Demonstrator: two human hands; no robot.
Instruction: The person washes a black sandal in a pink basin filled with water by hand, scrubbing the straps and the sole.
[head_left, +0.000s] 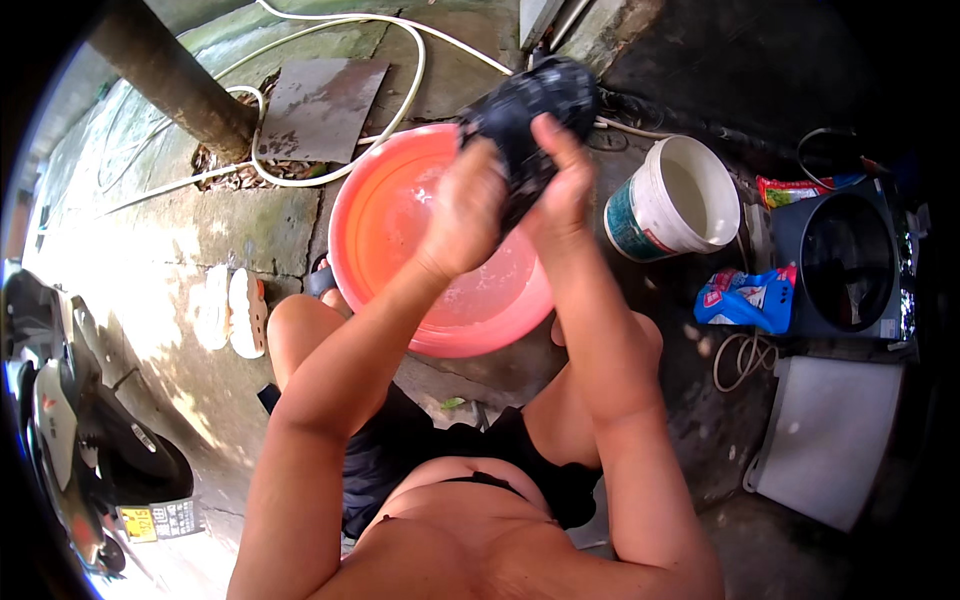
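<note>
A black shoe (529, 109), blurred by motion, is held up over the far right rim of a pink plastic basin (480, 341). My right hand (562, 180) grips the shoe's right side, thumb laid along it. Against the shoe's left side is my left hand (469, 214), its fingers too smeared to show their hold. Whether that hand has something small in it is hidden. Cloudy water (480, 292) with patches of foam lies in the basin, which sits on the ground between my bent legs.
A white bucket (694, 195) stands right of the basin, near a blue plastic packet (746, 300) and a dark appliance (847, 262). A pale hose (416, 67) loops around a tree trunk (176, 82). Light clogs (246, 313) and a parked scooter (97, 442) are at left.
</note>
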